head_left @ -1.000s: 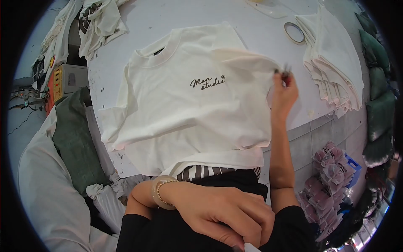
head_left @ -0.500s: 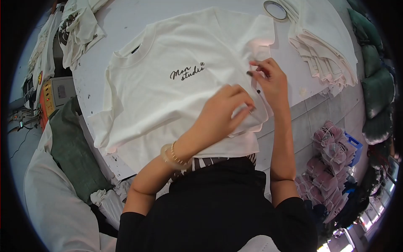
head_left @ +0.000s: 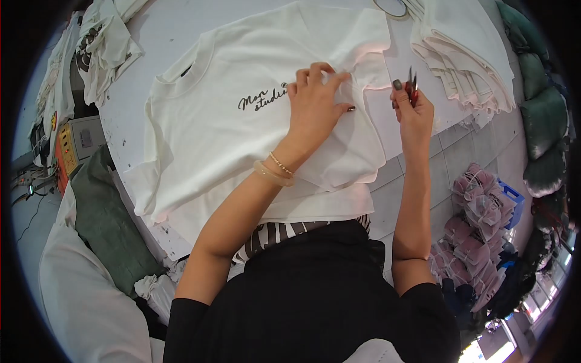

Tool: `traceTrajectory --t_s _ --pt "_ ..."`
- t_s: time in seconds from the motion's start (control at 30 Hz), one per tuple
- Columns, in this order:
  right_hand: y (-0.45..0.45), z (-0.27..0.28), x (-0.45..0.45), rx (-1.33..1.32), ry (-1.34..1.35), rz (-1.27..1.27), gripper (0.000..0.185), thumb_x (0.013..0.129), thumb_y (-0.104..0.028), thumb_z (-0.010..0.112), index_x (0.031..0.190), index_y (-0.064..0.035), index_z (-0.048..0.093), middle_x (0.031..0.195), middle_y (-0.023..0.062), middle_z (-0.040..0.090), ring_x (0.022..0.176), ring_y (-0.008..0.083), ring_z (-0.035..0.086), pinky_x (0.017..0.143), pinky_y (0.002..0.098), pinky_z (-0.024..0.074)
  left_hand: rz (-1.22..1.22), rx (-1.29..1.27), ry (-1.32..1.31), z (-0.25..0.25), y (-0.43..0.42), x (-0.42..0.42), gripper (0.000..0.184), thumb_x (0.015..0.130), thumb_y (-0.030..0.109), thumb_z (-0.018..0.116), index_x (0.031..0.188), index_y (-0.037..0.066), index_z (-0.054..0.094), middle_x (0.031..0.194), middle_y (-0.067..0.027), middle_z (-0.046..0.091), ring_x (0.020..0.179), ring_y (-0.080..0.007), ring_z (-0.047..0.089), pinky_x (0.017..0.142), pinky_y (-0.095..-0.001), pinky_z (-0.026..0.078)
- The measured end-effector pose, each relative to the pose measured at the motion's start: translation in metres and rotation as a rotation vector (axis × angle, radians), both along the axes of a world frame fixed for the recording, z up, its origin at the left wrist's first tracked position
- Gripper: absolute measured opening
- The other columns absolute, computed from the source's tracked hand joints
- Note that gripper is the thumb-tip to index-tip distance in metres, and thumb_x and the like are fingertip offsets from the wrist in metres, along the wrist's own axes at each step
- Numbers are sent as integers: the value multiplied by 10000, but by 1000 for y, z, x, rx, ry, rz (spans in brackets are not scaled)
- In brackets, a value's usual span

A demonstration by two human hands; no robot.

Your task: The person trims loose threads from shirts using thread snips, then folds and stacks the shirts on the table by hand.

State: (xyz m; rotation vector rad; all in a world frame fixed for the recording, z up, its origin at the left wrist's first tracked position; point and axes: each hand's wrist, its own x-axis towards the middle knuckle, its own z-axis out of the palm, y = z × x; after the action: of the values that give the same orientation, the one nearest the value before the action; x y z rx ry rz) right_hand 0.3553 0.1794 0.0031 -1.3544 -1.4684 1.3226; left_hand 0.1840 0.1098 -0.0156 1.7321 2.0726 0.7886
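Note:
A white T-shirt (head_left: 218,142) with black "Mon studio" lettering lies spread out before me, its neck toward the left. My left hand (head_left: 313,106) rests on it just right of the lettering, fingers spread and bent over the fabric near the sleeve. Small thread snips (head_left: 413,86) with red on the handle and dark, pointed blades are gripped in my right hand (head_left: 416,124). That hand is raised beyond the shirt's right side, the blades pointing up and away from the cloth.
The shirt lies on a white table (head_left: 121,109). Folded white fabric (head_left: 463,48) is stacked at the far right, beside a tape roll (head_left: 392,7). More white garments (head_left: 109,42) lie at the far left. Pinkish bundles (head_left: 475,212) and a blue crate (head_left: 513,202) stand below right.
My left hand has moved up and settled on the shirt with its fingers spread. My right hand has drawn right, away from the sleeve, and the snips now show plainly. The shirt has shifted slightly.

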Motion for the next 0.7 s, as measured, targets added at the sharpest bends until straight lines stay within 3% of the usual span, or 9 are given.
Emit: traceTrajectory --t_s 0.17,0.27,0.3,0.37,0.5,0.6,0.7 --pt "-10 -8 -19 411 -226 193 138 840 -64 645 976 -42 632 821 34 564 686 99 508 637 254 439 -27 10 195 -13 -4 -9 622 769 449 710 1340 277 533 1478 -47 331 1383 -339 219 1028 -672 137" --pt "-2 -31 -18 498 -417 245 133 860 -71 634 982 -19 629 850 56 590 711 142 560 661 278 462 -53 -47 203 -14 -4 -12 666 775 493 689 1381 299 490 1533 -30 269 1425 -341 151 1039 -720 45" --pt "6 -33 -15 439 -289 121 134 863 -77 634 981 -15 629 851 61 589 717 156 567 667 286 466 -59 -57 194 -14 -3 -13 676 775 501 686 1388 304 480 1546 -23 252 1435 -341 131 1041 -729 19" --pt "15 -30 -12 302 -29 -121 138 869 -89 635 980 -7 629 855 71 586 731 183 581 678 300 474 -55 -39 192 -17 -3 -13 679 774 504 686 1389 307 477 1545 -18 255 1434 -340 136 1045 -724 21" --pt "14 -13 -18 430 -386 -121 186 859 -157 665 932 12 642 850 83 581 760 210 580 711 320 473 -60 -42 192 -18 -3 -14 689 772 521 676 1395 315 468 1544 -7 259 1435 -337 136 1048 -719 19" --pt "18 -25 -28 351 -599 -9 237 836 -191 672 939 19 638 876 95 590 757 231 580 708 337 473 -68 -21 195 -16 -4 -13 684 780 445 709 1397 273 471 1536 -57 272 1423 -344 172 1061 -693 41" --pt "28 -7 -54 265 -155 -9 260 815 -210 656 925 25 631 783 93 590 727 180 545 687 328 458 45 25 75 -2 -22 -3 595 781 257 750 1328 187 527 1451 -116 368 1358 -346 291 1082 -589 196"
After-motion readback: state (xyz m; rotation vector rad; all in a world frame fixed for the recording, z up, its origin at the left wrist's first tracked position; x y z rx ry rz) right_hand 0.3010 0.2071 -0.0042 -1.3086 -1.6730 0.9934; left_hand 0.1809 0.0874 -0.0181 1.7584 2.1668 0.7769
